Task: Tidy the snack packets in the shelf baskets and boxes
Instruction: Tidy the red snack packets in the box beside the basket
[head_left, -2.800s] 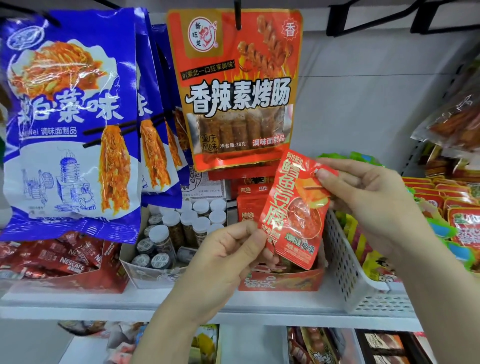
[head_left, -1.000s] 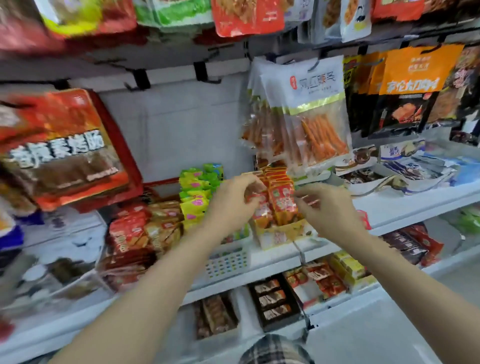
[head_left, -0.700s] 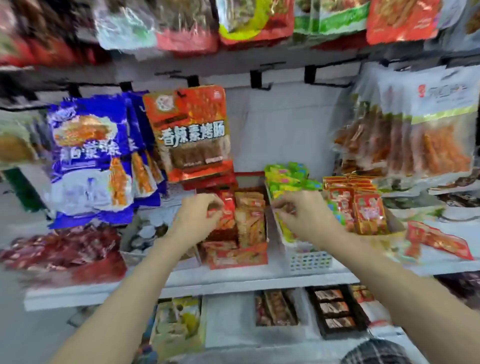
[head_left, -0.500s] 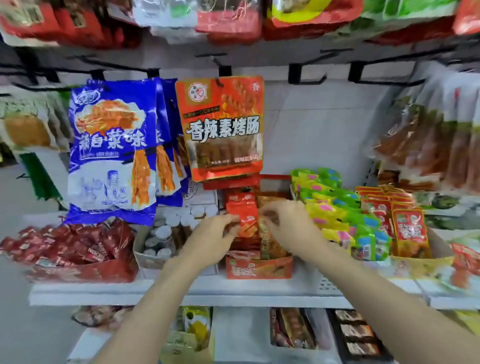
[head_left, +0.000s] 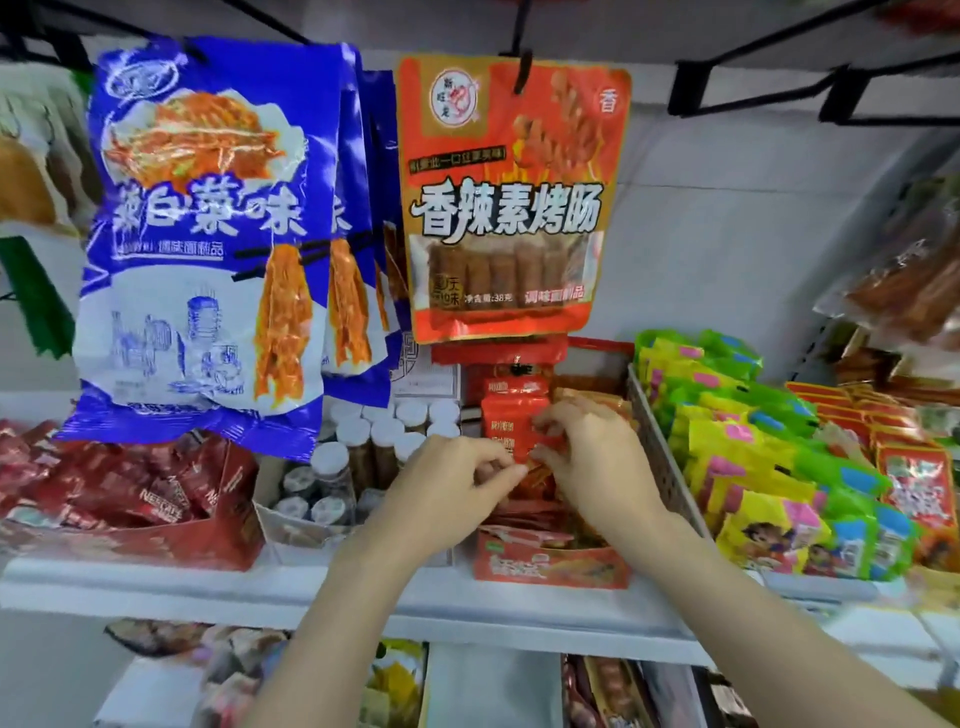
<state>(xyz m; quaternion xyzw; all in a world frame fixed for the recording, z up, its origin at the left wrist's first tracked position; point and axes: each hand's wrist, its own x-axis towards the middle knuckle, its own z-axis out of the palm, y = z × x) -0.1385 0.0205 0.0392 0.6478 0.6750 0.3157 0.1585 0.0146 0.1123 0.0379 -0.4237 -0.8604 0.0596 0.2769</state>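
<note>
Head view: left hand and right hand are both pinching red snack packets in the red box at the shelf's front edge, straightening them; next, seating them upright

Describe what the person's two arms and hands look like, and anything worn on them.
Both forearms are bare, with no sleeves in view. The left hand and right hand wear no gloves, and no rings, watch or bracelet show on them. The fingernails look short and unpainted.
</note>
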